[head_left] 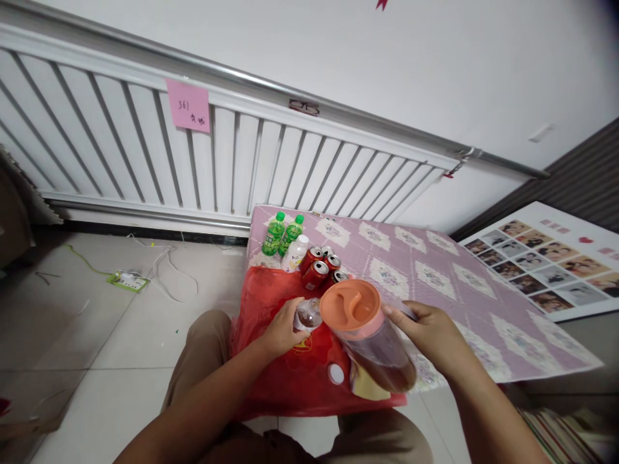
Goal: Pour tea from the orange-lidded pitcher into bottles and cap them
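Note:
My right hand [432, 332] is closed round the handle of a clear pitcher [382, 361] with an orange lid, partly filled with brown liquid. The pitcher is tilted, its lid end toward the left. In my left hand [283, 328] is a small clear plastic bottle [308, 314], its mouth close to the pitcher's lid; whether they touch I cannot tell. Below them a red plastic bag [271, 386] covers the near part of the table, with a white bottle cap [335, 374] lying on it. A yellowish cloth or paper [370, 385] shows under the pitcher.
Behind my hands stand two green bottles [274, 234], a white bottle [294, 253] and several red cans [315, 275]. The patterned tablecloth [387, 277] extends right toward a photo board [551, 258]. A white radiator [271, 161] lines the wall; a power strip [128, 281] lies on the floor.

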The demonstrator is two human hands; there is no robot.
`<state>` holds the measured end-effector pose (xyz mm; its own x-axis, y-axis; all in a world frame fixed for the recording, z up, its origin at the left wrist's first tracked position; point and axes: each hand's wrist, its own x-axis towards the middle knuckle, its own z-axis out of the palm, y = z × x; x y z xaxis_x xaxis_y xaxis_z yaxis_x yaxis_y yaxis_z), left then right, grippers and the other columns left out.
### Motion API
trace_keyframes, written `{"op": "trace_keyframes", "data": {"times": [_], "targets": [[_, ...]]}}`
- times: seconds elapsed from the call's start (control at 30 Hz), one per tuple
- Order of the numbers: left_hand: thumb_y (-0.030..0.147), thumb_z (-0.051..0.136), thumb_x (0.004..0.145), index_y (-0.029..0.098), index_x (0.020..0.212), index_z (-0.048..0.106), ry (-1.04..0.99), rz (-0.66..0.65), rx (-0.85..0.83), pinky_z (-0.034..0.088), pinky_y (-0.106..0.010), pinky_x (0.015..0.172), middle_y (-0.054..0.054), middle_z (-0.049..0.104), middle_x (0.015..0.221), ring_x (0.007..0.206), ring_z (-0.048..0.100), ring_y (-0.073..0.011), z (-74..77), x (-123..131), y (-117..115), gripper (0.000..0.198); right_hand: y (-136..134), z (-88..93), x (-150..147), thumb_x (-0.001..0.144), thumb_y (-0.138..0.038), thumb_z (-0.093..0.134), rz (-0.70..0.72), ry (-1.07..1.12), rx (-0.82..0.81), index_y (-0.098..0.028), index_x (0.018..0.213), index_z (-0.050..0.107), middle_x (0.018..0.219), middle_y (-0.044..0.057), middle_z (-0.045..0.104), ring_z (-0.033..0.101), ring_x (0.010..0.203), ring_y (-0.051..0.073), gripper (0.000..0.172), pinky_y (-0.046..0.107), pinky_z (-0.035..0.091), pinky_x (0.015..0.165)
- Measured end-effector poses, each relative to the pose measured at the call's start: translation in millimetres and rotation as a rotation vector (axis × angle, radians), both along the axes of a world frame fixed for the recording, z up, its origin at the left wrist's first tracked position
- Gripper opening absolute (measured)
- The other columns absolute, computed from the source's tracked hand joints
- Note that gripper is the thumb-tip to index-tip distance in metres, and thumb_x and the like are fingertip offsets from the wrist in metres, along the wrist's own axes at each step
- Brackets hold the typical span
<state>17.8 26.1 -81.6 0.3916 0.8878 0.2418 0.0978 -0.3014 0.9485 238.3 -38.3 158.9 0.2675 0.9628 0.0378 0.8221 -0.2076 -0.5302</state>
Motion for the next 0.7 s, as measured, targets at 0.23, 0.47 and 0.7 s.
{"op": "trace_keyframes", "data": {"times": [0.23, 0.47, 0.7], "targets": [[0.010, 0.078, 0.067, 0.022, 0.140, 0.043, -0.014, -0.010, -0.007, 0.041, -0.048, 0.113, -0.013, 0.054, 0.138, 0.129, 0.052, -0.0295, 4.0, -1.4, -0.7, 0.082, -8.5, -12.6, 1.7, 0.076, -0.061, 0.059, -0.021, 0.053, 0.089, -0.025, 0.050, 0.036, 0.049, -0.005, 0.029, 0.032, 0.047, 0.011, 0.051, 0.026, 0.027, 0.042], [0.008, 0.078, 0.066, 0.022, 0.139, 0.042, 0.020, 0.004, -0.013, 0.041, -0.050, 0.112, -0.013, 0.054, 0.138, 0.128, 0.054, -0.0301, 9.6, -1.0, -2.9, 0.082, -17.1, -32.5, 9.7, 0.077, -0.060, 0.061, -0.071, 0.128, 0.139, -0.024, 0.051, 0.038, 0.050, -0.005, 0.031, 0.033, 0.049, 0.011, 0.050, 0.025, 0.029, 0.045], [0.009, 0.076, 0.068, 0.019, 0.138, 0.041, -0.006, -0.020, -0.020, 0.040, -0.048, 0.113, -0.013, 0.054, 0.139, 0.129, 0.053, -0.0285, 11.5, -0.9, -3.0, 0.079, -28.3, -46.5, 8.0, 0.075, -0.056, 0.064, -0.206, 0.253, 0.233, -0.024, 0.053, 0.038, 0.052, -0.005, 0.029, 0.029, 0.051, 0.011, 0.047, 0.026, 0.025, 0.047]]}}
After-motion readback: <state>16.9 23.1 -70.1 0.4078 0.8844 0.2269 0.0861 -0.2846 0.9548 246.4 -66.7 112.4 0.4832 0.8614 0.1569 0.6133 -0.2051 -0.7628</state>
